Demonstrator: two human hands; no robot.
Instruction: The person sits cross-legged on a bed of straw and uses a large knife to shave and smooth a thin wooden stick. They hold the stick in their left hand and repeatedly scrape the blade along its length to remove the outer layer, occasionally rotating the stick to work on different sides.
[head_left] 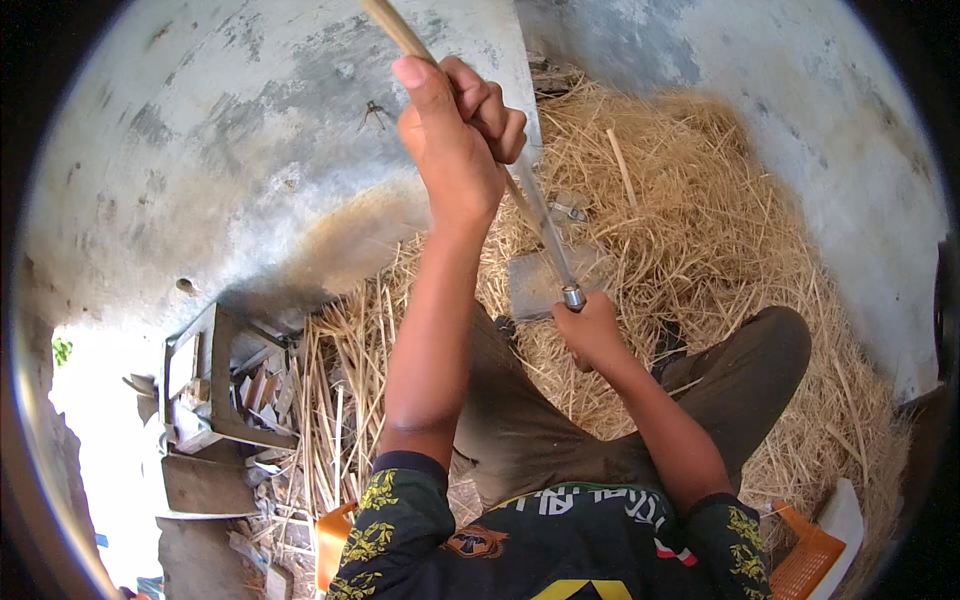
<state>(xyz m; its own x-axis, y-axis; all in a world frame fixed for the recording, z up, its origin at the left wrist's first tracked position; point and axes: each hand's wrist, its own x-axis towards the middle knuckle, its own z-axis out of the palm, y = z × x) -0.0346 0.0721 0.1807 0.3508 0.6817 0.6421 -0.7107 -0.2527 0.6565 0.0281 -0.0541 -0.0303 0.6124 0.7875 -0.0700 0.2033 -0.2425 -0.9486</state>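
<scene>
My left hand (455, 140) is raised high in front of me, its fingers wrapped round a thin bamboo stick (400, 27). The stick's upper end runs out of the picture at the top, while its lower part slants down toward my right hand. Lower and to the right, my right hand (592, 332) is closed round the handle of a long-bladed knife (553, 245). A metal collar shows where blade and handle meet. The blade points up and forward, close alongside the stick; its tip is blurred, and I cannot tell whether the two touch.
Pale shavings (690, 180) heap up ahead and to the right. A grey block (530, 285) lies beyond my knees. On the left are long split strips (335, 400) and a wooden frame (225, 370) holding scraps. An orange plastic chair (800, 560) shows beside me; plastered walls (250, 130) enclose the corner.
</scene>
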